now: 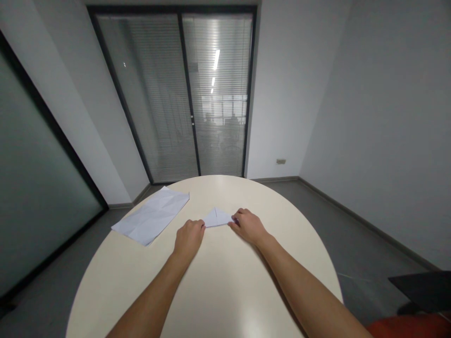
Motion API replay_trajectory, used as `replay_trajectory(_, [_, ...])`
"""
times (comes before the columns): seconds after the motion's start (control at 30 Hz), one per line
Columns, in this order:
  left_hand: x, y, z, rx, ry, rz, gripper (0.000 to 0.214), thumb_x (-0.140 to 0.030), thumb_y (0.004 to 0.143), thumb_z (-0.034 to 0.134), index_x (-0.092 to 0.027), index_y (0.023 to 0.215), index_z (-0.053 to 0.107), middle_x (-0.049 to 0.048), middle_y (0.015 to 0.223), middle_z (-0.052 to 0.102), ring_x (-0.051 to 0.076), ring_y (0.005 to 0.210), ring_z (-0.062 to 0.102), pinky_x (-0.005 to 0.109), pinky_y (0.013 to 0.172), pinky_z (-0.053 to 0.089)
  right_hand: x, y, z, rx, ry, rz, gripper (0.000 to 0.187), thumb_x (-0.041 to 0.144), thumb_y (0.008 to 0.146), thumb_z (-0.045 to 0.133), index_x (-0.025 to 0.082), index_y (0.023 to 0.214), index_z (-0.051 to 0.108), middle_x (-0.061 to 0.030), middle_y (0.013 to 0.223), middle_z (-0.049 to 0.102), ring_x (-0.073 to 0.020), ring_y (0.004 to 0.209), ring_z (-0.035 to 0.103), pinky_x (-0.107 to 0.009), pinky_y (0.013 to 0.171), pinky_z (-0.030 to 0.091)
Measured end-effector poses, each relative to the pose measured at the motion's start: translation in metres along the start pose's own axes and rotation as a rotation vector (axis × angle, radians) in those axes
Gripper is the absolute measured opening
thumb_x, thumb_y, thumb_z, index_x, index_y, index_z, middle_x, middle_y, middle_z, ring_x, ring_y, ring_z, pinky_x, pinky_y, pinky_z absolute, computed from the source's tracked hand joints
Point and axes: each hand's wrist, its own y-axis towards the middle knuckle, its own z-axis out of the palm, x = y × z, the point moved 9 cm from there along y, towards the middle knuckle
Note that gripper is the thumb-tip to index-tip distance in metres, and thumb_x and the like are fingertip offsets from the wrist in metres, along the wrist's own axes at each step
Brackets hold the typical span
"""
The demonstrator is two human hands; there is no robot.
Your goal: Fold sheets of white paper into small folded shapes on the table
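A small folded piece of white paper (217, 218), triangular with a crease down its middle, lies on the round cream table (225, 272). Its peak points away from me. My left hand (190, 237) is closed on its left corner. At the opposite corner, my right hand (247, 226) pinches the paper between thumb and fingers. Both corners are partly hidden under the fingers. Left of my left hand rests a larger creased sheet of white paper (154, 216), touched by neither hand.
Beyond the table's far edge stands a glazed door with blinds (169, 98). A wall socket (281, 161) sits low on the back wall. At the lower right are a dark flat object (423, 288) and something red (408, 326), both cut off by the frame.
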Motion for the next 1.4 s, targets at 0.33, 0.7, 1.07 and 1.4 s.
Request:
replay_trajectory(0.33, [-0.001, -0.001, -0.002, -0.005, -0.005, 0.006, 0.029, -0.03, 0.102, 0.045, -0.023, 0.113, 0.071, 0.0087, 0.104, 0.073, 0.024, 0.101, 0.067, 0.032, 0.078, 0.05, 0.003, 0.003, 0.0, 0.007, -0.063, -0.086, 0.041, 0.042, 0.106, 0.041, 0.02, 0.103, 0.076, -0.0107, 0.105, 0.071, -0.024, 0.102, 0.063, -0.031, 0.083, 0.047])
replay_trajectory(0.7, [0.0, 0.001, 0.003, -0.032, -0.026, 0.033, 0.026, -0.03, 0.101, 0.048, -0.023, 0.113, 0.07, 0.0071, 0.108, 0.074, 0.024, 0.106, 0.065, 0.032, 0.081, 0.049, -0.007, 0.003, 0.007, 0.001, -0.022, -0.145, 0.031, 0.018, 0.1, 0.045, 0.023, 0.118, 0.07, -0.0088, 0.109, 0.071, -0.0214, 0.104, 0.063, -0.027, 0.084, 0.047])
replay_trajectory(1.07, [-0.001, 0.0, 0.002, -0.041, -0.011, 0.027, 0.026, -0.031, 0.102, 0.047, -0.023, 0.112, 0.071, 0.007, 0.105, 0.074, 0.023, 0.103, 0.066, 0.032, 0.081, 0.049, -0.012, 0.003, 0.005, -0.05, 0.101, -0.016, 0.034, 0.016, 0.093, 0.049, 0.021, 0.114, 0.076, -0.0082, 0.115, 0.073, -0.021, 0.107, 0.065, -0.027, 0.091, 0.047])
replay_trajectory(1.4, [0.002, 0.0, 0.0, -0.026, -0.003, -0.011, 0.029, -0.034, 0.102, 0.046, -0.025, 0.114, 0.071, 0.0084, 0.102, 0.073, 0.022, 0.099, 0.068, 0.031, 0.08, 0.049, -0.022, 0.007, 0.005, -0.107, 0.228, 0.03, 0.035, 0.013, 0.091, 0.053, 0.019, 0.117, 0.075, -0.0065, 0.12, 0.075, -0.0204, 0.113, 0.066, -0.029, 0.102, 0.046])
